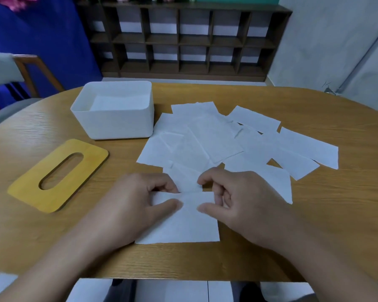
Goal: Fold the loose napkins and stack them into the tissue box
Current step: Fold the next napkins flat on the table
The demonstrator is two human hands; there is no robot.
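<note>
White napkin (183, 221) at 6 o'clock, far edge half hidden under both hands: left hand (138, 199) and right hand (236, 199) pinch it; loose napkins (227, 140) overlap at 1 o'clock.

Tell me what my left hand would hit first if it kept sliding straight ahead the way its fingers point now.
Probably the right hand: the left hand points rightward along the napkin that both pinch, and their fingertips almost meet. Were it angled further away, the loose napkins come next.
</note>
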